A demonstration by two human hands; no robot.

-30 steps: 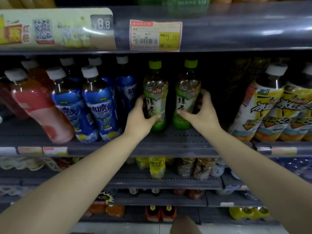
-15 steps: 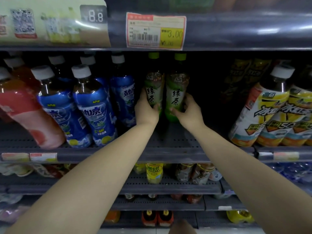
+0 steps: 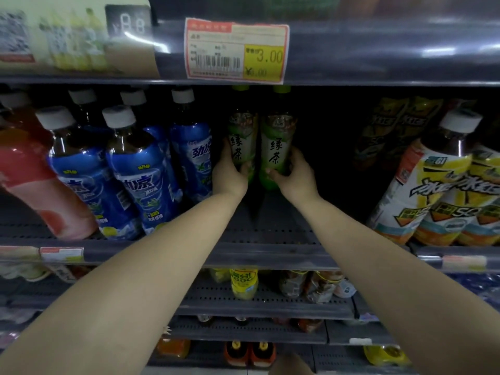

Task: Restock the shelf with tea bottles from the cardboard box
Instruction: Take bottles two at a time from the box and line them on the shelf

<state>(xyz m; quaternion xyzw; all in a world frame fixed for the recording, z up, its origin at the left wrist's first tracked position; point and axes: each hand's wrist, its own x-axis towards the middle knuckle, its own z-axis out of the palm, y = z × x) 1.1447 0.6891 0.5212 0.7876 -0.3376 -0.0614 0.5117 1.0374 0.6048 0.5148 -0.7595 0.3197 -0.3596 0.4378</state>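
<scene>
Two green tea bottles with green caps stand side by side deep on the dark shelf. My left hand wraps the lower part of the left green tea bottle. My right hand wraps the lower part of the right green tea bottle. Both bottles are upright and nearly touch each other. Their caps reach up close to the shelf above. The cardboard box is not in view.
Blue-labelled bottles and a red-labelled one stand left of the tea. Yellow-labelled bottles stand at the right, with a dark gap between. A price tag hangs on the upper shelf edge. Lower shelves hold more drinks.
Both hands have pushed the two green tea bottles from near the shelf front deeper toward the back, and the bottles have come closer together.
</scene>
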